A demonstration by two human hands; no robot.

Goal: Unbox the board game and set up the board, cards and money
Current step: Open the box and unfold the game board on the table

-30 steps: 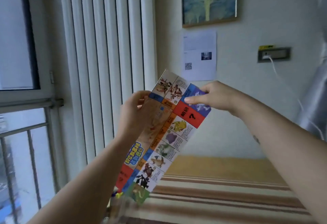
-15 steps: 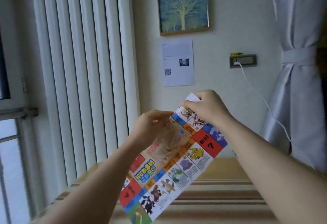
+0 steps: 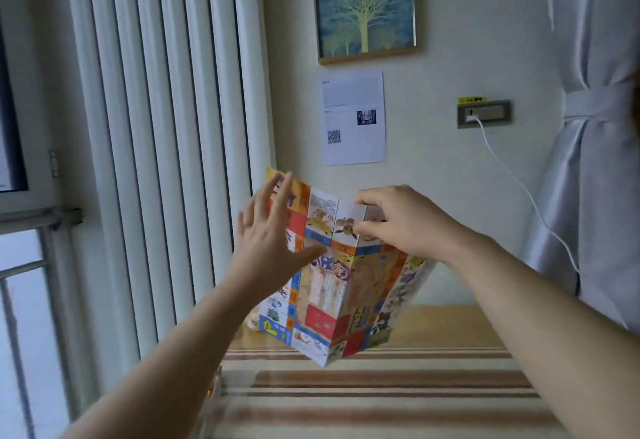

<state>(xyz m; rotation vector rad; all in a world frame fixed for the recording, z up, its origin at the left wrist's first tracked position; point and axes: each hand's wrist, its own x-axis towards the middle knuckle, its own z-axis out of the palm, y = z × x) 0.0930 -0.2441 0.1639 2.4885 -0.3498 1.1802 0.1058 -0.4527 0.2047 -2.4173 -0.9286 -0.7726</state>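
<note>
Cool daylight is being admitted from the left.
The window [image 3: 24,334] is being washed out, the left hand [image 3: 273,251] smeared by motion, the blinds [image 3: 156,126] bowed edgeward.

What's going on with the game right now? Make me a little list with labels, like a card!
Board: partly unfolded, creased, held in the air above the table
Left hand: fingers spread, flat against the board's left panel
Right hand: pinches the board's top edge
Table: striped, below the board
Wall: tree picture, paper with a QR code, socket
</note>
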